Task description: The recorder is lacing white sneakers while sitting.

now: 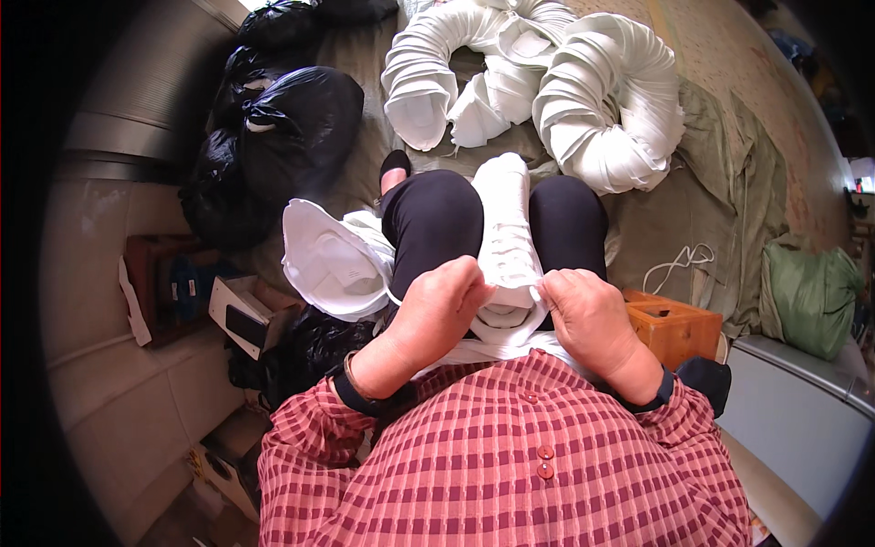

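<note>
Between my knees a long stack of nested white cloth pieces (pixel 504 205), shaped like soft caps, points away from me. At its near end, my left hand (pixel 445 299) and my right hand (pixel 583 308) are each closed in a pinch on the edge of a white cap-like cloth piece (pixel 516 296), one at either side. More white cloth lies in my lap beneath it. Left of my left knee, another white cap-like stack (pixel 335 264) shows its open, hollow end with a small label inside. The fingertips of both hands are partly hidden.
Beyond my knees, curved stacks of white cloth pieces (pixel 606 105) lie on a drab ground sheet (pixel 638 223). Black plastic bags (pixel 301 128) sit at the far left. A wooden box (pixel 674 326), white cord (pixel 679 264) and green bag (pixel 811 296) are on the right; an open carton (pixel 251 314) is left.
</note>
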